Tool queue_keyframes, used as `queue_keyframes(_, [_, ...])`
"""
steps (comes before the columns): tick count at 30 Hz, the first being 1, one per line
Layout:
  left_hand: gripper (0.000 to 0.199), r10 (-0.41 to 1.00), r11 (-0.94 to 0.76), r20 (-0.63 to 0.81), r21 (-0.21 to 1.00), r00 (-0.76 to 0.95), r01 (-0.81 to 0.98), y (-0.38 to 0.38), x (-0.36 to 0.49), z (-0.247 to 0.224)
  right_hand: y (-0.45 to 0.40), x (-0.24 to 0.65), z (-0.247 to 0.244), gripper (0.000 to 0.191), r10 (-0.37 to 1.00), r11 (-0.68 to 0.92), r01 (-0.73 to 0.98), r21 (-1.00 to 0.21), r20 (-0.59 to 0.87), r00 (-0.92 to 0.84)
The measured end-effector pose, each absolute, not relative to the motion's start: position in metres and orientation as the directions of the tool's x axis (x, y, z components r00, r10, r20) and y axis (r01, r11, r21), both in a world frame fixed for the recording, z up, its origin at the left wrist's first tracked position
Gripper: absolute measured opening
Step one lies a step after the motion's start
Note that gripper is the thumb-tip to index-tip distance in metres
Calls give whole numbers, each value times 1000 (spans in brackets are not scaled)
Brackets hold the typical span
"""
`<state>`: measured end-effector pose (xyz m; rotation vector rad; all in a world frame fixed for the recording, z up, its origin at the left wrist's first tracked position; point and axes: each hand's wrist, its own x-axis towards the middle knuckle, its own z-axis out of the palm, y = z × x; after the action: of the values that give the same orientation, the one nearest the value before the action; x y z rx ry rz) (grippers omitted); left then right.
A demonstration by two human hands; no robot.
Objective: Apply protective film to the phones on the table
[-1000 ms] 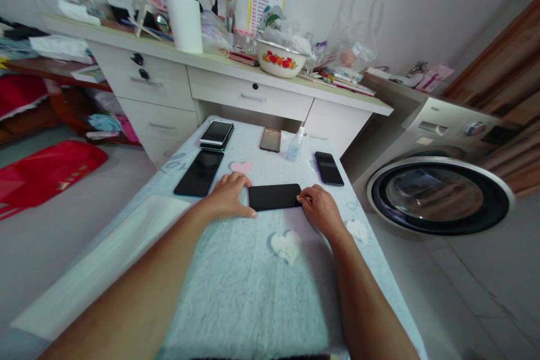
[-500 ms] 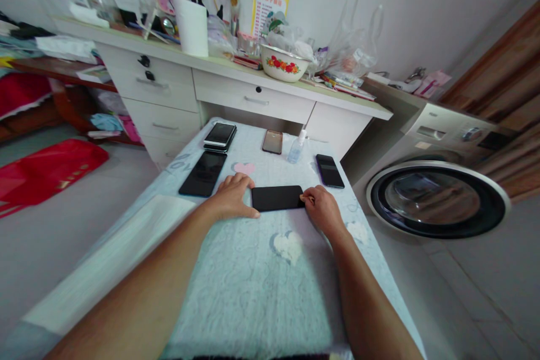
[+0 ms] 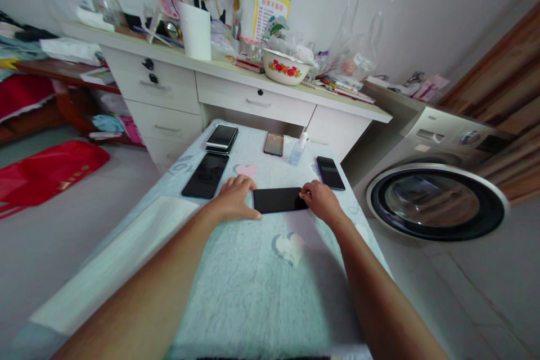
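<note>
Heart-patterned tablecloth (image 3: 253,287) bears a black-screened smartphone (image 3: 278,200) between its side edges; hands apart, left hand (image 3: 235,201) splayed at the phone's left end, right hand (image 3: 323,201) curled at its right, its grip unclear

Person's own two arms, bare as far as the frame shows. Left forearm (image 3: 154,292): uncovered skin from wrist to the near edge, where the frame cuts it off. Wide at the near end, tapering smoothly to the wrist (image 3: 214,211). Right forearm (image 3: 371,270): same build, also uncovered, reads slimmer in this view, also cut at the near edge. Left hand (image 3: 235,201): ungloved, thumb (image 3: 254,214) and rounded fingers (image 3: 240,180) visible. Right hand (image 3: 323,201): ungloved too, compact outline, knuckles (image 3: 315,187) showing as low bumps. Nails and fine skin marks too small to make out.
</note>
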<state>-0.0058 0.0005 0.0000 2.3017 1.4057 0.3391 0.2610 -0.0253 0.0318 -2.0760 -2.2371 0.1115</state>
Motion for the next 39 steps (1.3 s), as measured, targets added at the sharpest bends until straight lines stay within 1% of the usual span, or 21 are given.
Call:
queue_keyframes(4, [69,886,-406,-3,478,464,779,1,-6,-1,-14,260,36,13,997,68,993,-99,-15,-70])
queue_keyframes(9, [68,884,-406,-14,475,468,781,0,-5,2,-5,261,36,12,998,53,992,-118,-35,-58])
queue_keyframes(22, [67,884,-401,-27,474,467,784,0,-5,4,-5,260,16,13,992,39,978,-204,127,-13])
queue_keyframes(27, [66,887,-401,-12,478,462,782,1,-6,1,-8,259,14,16,990,47,973,-227,139,-15])
queue_keyframes(39, [69,883,-410,-7,475,469,779,2,-7,-1,-13,265,21,16,993,74,981,-178,106,-55])
